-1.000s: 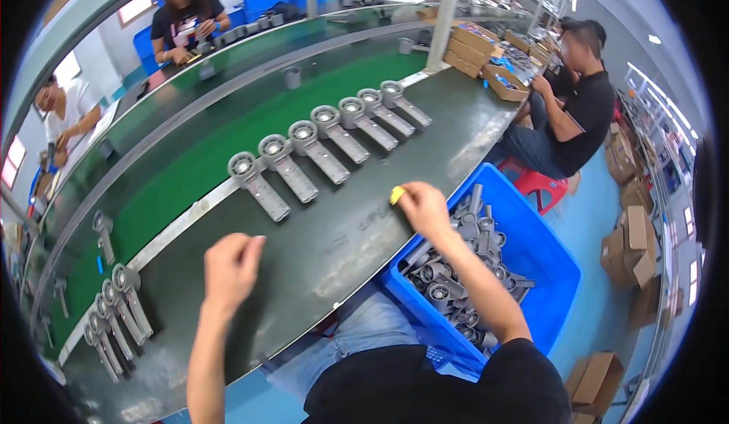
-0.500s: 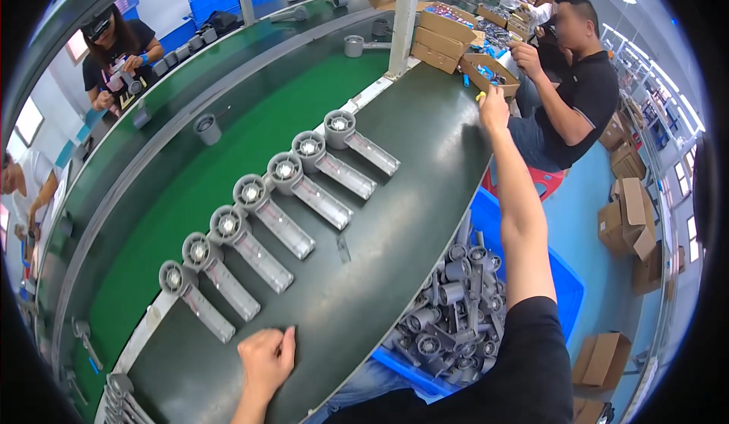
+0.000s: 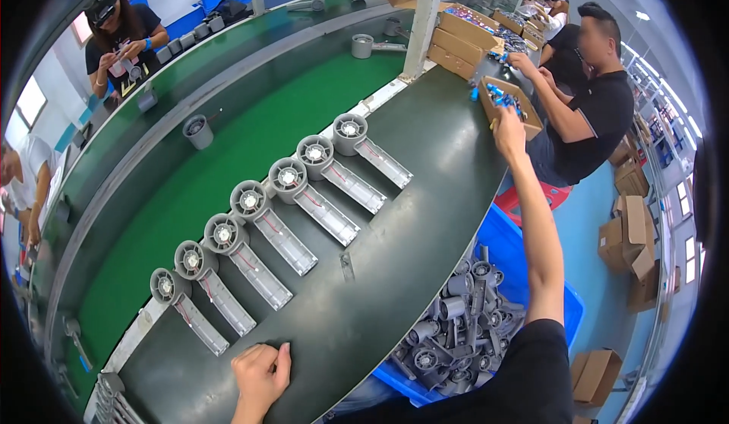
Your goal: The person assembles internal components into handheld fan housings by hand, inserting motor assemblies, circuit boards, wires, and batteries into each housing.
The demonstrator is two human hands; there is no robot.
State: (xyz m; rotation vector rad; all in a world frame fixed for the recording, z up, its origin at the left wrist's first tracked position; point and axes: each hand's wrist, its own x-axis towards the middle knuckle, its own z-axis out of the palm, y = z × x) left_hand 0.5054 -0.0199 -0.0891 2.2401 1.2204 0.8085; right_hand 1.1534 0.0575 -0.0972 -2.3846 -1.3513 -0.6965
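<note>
Right hand (image 3: 509, 129), now moved over the carton (image 3: 533, 129), has blue parts (image 3: 499, 99) within reach, grip unreadable; left hand (image 3: 261, 375), fingers curled together; grey fans (image 3: 288, 176), rowed on table (image 3: 425, 219).

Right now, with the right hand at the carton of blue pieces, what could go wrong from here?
The right hand is close to a co-worker's forearm, so the two might bump.
The carton seems to sit at the bench's edge; a tug could tip it.
The left hand rests near the nearest grey fan housing; a careless sweep may knock it askew.
</note>
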